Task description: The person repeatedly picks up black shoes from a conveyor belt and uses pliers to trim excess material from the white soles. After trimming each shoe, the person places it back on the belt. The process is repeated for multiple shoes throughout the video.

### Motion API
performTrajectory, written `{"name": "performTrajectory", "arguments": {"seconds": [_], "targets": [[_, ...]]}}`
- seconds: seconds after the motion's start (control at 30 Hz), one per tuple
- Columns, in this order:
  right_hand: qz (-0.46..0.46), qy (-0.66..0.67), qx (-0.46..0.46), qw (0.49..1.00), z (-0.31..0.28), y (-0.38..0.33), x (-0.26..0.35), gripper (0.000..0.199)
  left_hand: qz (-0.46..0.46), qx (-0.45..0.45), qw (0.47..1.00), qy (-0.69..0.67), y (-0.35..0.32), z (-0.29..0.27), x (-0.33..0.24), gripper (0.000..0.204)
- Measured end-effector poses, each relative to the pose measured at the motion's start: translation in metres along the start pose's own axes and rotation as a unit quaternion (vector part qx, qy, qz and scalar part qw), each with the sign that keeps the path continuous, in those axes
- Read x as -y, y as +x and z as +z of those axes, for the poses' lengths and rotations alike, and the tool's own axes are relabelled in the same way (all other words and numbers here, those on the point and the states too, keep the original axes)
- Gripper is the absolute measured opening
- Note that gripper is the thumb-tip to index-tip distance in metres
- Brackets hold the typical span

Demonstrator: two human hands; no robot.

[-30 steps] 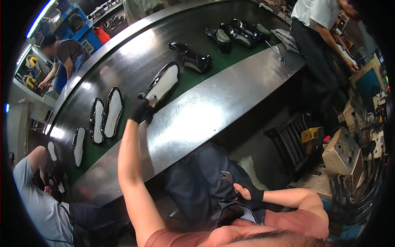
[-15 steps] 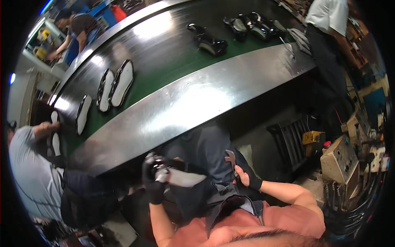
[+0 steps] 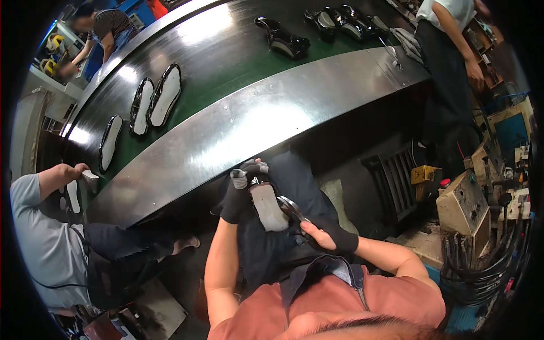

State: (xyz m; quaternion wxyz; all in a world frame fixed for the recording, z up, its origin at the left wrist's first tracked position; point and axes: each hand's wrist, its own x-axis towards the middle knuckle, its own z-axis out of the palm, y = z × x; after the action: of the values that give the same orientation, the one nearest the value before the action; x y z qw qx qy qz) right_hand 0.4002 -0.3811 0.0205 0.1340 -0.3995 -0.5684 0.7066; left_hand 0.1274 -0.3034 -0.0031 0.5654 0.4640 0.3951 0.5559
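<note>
My left hand (image 3: 237,199), in a dark glove with light fingertip covers, is closed around one end of a glossy black shoe (image 3: 267,208). The shoe is turned so its pale grey bottom faces up over my lap. In my right hand (image 3: 333,236), which wears a dark fingerless glove, is a pincers-like metal tool (image 3: 291,206). Its curved head lies against or very close to the shoe's right edge; whether they touch I cannot tell. The fingers under the shoe are partly hidden.
Beyond my lap runs a dark green conveyor belt (image 3: 218,85) with a steel edge (image 3: 204,175). Several black shoes (image 3: 164,96) lie on it. Co-workers stand at left (image 3: 42,226) and at far right (image 3: 447,56). A control box (image 3: 462,207) with a red button is at right.
The shoe has swung upright in my left hand, its pale bottom now facing up. My right hand has brought the tool left to the shoe's edge. The left co-worker's hand now lifts a pale piece.
</note>
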Motion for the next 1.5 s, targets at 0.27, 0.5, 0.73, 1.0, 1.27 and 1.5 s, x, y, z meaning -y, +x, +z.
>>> {"name": "performTrajectory", "arguments": {"seconds": [0.27, 0.5, 0.73, 1.0, 1.27, 1.5], "targets": [[0.134, 0.125, 0.082, 0.980, -0.001, 0.058, 0.064, 0.055, 0.035, -0.062, 0.993, 0.099, -0.010, 0.014, 0.008, 0.091], [-0.256, -0.168, -0.173, 0.936, 0.047, 0.086, -0.030, 0.029, 0.079, -0.073, 0.988, 0.112, -0.015, 0.019, 0.001, 0.068], [-0.206, -0.333, 0.051, 0.919, 0.025, 0.023, -0.050, 0.038, 0.068, -0.098, 0.992, -0.031, -0.079, 0.046, 0.012, 0.045], [-0.392, -0.332, 0.121, 0.849, 0.001, -0.024, -0.067, 0.029, -0.180, -0.147, 0.927, -0.294, -0.149, 0.066, 0.080, 0.086], [-0.387, -0.338, 0.131, 0.848, 0.004, -0.009, -0.068, 0.038, -0.179, -0.130, 0.949, -0.225, -0.141, 0.062, 0.047, 0.082], [-0.259, -0.329, 0.052, 0.907, 0.017, 0.007, -0.010, 0.017, 0.114, -0.065, 0.986, 0.098, -0.089, 0.045, -0.029, 0.052]]}}
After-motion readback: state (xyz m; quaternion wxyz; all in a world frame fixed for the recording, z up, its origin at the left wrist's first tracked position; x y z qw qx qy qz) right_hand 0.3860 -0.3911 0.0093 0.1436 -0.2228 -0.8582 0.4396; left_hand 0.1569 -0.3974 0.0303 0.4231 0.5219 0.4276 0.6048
